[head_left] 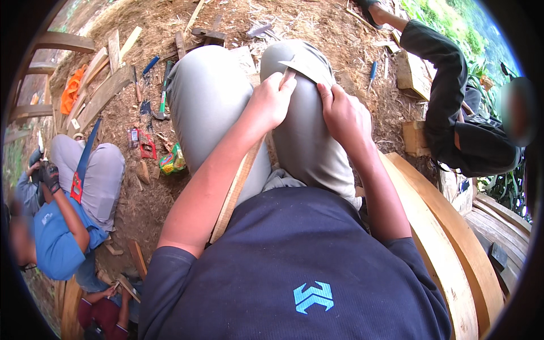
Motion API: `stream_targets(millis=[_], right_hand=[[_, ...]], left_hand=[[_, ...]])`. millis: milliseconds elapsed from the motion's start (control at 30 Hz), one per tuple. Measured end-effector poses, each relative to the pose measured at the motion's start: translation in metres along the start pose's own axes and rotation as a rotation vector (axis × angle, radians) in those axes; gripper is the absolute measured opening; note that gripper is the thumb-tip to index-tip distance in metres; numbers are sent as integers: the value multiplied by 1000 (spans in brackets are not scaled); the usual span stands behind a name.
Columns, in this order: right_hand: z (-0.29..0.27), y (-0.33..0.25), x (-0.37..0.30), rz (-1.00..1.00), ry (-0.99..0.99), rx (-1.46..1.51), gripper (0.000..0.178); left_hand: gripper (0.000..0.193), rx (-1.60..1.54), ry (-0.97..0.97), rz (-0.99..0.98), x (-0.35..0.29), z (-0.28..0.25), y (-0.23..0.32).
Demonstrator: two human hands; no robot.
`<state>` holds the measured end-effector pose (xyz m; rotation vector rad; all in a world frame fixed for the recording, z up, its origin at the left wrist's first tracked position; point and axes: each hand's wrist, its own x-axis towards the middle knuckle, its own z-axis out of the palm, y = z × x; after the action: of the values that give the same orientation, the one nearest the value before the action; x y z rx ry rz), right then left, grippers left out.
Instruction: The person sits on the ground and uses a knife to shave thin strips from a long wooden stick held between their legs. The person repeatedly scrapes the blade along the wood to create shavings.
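Between my knees, my left hand (273,102) is closed around a long, narrow wooden strip (237,181). The strip's far end sticks out past my fingers, and its near end slants down along my left forearm to my belly. My right hand (347,118) is closed by my right knee, thumb raised along the top. A knife with a broad, pale blade (309,70) reaches from it toward the upper left, its tip by the strip's far end. The knife's handle is hidden in my fist. Whether the blade touches the wood, I cannot tell.
A green-handled hammer (163,96), a red tool (147,146) and a bright packet (171,160) lie left of my legs. At my right are curved planks (430,226). A person with a handsaw (85,156) sits left; another person (453,107) is at the right.
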<state>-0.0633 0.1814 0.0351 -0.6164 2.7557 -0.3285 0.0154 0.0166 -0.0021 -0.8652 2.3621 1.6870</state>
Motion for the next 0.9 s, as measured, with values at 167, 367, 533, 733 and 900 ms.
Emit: stream_targets(millis=[167, 367, 533, 733, 900], right_hand=[[4, -17, 10, 32, 48, -49, 51], [14, -24, 65, 54, 80, -42, 56], [13, -27, 86, 16, 135, 90, 55], [12, -11, 63, -43, 97, 164, 52], [1, 3, 35, -38, -30, 183, 54]], left_hand=[[43, 17, 19, -19, 5, -7, 5], [40, 110, 29, 19, 0, -8, 10], [39, 51, -31, -28, -7, -9, 15], [52, 48, -12, -22, -7, -8, 18], [55, 61, 15, -2, -4, -5, 16]])
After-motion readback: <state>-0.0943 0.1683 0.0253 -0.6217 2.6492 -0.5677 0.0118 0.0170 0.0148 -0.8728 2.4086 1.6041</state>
